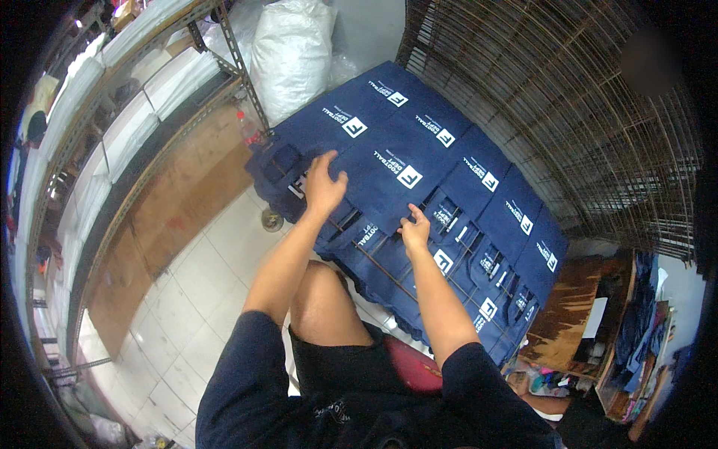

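Navy fabric pieces with white printed logos lie in overlapping rows on a wire rack in front of me. My left hand rests at the left part of the nearest piece, thumb and fingers spread. Near that piece's lower right corner is my right hand, its index finger stretched out and its thumb apart. Neither hand visibly grips the cloth. Below my hands, gaps between pieces show rack wires and more printed cloth underneath. Bunched navy cloth hangs at the rack's left end.
Metal shelving with white stacks runs along the left. A white sack and a red-capped bottle stand beyond the rack. Stacked wire racks rise at the far right. A wooden cabinet and part of another person are at lower right.
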Tool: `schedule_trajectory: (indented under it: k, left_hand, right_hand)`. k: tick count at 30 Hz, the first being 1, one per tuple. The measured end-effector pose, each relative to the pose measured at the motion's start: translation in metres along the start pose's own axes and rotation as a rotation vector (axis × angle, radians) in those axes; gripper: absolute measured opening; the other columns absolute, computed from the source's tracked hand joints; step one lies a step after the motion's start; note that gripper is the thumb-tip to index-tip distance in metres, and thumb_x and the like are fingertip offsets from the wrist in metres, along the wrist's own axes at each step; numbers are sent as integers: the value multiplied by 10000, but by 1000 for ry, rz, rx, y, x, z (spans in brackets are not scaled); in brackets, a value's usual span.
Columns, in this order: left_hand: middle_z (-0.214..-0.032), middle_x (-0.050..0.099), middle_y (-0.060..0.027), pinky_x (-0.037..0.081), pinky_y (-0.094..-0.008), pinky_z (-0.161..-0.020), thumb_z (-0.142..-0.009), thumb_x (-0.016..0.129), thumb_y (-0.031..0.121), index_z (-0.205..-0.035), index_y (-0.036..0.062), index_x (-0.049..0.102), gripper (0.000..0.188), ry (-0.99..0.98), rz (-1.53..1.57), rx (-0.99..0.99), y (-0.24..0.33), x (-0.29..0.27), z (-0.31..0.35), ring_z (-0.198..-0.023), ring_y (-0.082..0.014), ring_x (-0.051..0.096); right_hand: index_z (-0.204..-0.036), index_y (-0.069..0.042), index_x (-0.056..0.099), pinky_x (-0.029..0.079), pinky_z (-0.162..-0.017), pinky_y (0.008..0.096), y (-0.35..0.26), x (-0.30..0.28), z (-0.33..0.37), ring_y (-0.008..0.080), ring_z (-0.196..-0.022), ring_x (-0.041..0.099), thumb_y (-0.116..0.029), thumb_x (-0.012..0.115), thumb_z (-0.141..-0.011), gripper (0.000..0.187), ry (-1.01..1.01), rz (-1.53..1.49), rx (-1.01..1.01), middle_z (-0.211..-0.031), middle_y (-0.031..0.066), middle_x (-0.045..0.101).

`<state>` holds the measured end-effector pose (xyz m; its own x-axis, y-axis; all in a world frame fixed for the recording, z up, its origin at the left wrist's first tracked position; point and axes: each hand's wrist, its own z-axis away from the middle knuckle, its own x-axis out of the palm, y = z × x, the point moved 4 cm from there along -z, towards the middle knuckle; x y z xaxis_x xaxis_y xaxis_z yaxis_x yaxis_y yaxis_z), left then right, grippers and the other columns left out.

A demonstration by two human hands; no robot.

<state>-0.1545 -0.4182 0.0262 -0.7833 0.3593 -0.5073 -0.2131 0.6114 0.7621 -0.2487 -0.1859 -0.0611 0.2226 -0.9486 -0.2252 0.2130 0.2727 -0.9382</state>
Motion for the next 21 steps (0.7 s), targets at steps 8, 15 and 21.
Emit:
schedule_trajectory:
  k: [8, 15, 21]
  left_hand:
    - [-969, 641, -88, 488, -300, -750, -752, 697, 79, -1083, 18, 604, 349, -661, 800, 65, 138, -68, 171, -846, -169, 613]
    - [-854, 636, -67, 492, -274, -707, -772, 691, 95, -1083, 65, 615, 322, -750, 574, -191, 105, -31, 199, -785, -147, 619]
    - [-843, 633, -64, 488, -272, -685, -775, 689, 96, -1084, 66, 615, 320, -714, 530, -148, 103, -22, 197, -760, -142, 618]
  right_hand:
    - [-1231, -27, 545, 462, -517, 273, 7, 4, -3, 126, -532, 568, 24, 560, -761, 473, 8, 14, -20, -855, 131, 647]
    - [-1230, -40, 551, 492, -567, 299, 10, 0, -10, 155, -562, 607, 14, 569, -758, 475, 25, 57, -44, -959, 170, 644]
    - [-1217, -63, 564, 511, -654, 323, 13, 8, -13, 198, -649, 642, -18, 593, -754, 466, 43, 125, -43, -1153, 204, 592]
